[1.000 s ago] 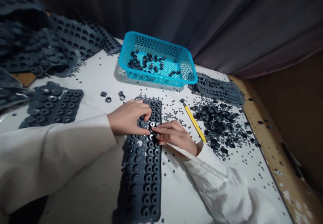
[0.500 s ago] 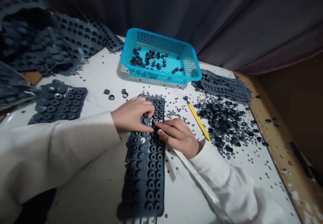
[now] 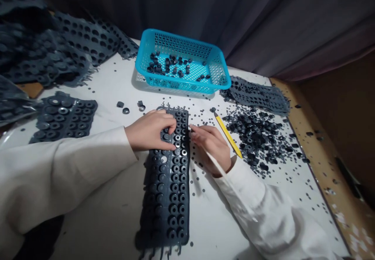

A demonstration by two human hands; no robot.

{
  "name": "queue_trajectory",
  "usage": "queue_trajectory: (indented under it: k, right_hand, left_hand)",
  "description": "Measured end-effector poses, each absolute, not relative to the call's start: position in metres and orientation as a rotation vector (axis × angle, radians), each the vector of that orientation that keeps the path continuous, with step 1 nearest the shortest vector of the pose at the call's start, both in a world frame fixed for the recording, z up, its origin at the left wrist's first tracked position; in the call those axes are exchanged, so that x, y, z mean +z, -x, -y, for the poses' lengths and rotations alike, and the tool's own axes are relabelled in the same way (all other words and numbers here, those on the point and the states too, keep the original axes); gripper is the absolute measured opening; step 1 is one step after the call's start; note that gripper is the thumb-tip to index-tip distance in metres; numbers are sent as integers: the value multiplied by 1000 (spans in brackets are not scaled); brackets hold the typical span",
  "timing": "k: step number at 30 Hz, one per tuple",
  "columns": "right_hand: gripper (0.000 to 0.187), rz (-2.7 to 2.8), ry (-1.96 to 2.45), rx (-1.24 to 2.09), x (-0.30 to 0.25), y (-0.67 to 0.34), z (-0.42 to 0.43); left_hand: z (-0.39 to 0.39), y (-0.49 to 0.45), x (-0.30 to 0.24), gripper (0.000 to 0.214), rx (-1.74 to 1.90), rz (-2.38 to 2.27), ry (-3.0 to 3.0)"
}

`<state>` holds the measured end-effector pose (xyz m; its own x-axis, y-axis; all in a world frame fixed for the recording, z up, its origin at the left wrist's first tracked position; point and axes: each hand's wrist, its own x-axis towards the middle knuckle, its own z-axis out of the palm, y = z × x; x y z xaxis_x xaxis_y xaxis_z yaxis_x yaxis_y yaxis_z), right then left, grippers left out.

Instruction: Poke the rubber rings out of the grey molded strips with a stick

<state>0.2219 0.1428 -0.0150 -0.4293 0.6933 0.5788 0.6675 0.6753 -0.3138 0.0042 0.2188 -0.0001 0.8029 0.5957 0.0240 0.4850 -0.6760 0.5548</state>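
Observation:
A long dark rubber sheet [image 3: 165, 189] with rows of round, ring-shaped studs lies lengthwise in front of me, thin tails along its short ends. Across its upper part rests my left hand [image 3: 150, 130], fingers curled on the sheet and thumb bent toward the middle row of studs. My right hand [image 3: 212, 148] is just off the sheet's right edge, fingers pinched together around a thin white stick [image 3: 215, 161] that slants back over my sleeve. Its fingertips hide the stick's front end.
A blue basket [image 3: 183, 84] holding small black rubber pieces stands behind. At right are a yellow pen-like tool [image 3: 228, 136], a heap of black pieces [image 3: 258, 135] and a punched sheet [image 3: 259, 96]. Another studded sheet [image 3: 66, 115] and piled rubber sheets [image 3: 88, 35] lie left.
My right hand has pulled back to the right, off the studs and past the sheet's edge, its fingers drawn together. My left hand keeps its place on the sheet. The view has shifted slightly.

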Motion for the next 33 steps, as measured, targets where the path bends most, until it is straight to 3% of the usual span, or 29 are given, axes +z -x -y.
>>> queue_trajectory:
  k: [8,17,29,33]
  right_hand:
    - [8,1726,1280,421,-14,-223,-138]
    - [5,2046,784,793,-5,-217,-131]
    - [6,2209,702,660,-12,-222,-133]
    - [5,2375,642,436,-10,-221,-137]
  left_hand:
    - [-221,0,-4,31,374,-723,-2465]
    - [-214,0,-1,10,415,-529,-2454]
    - [-210,-3,-3,11,329,-639,-2449]
    - [-208,-4,-4,10,331,-648,-2462]
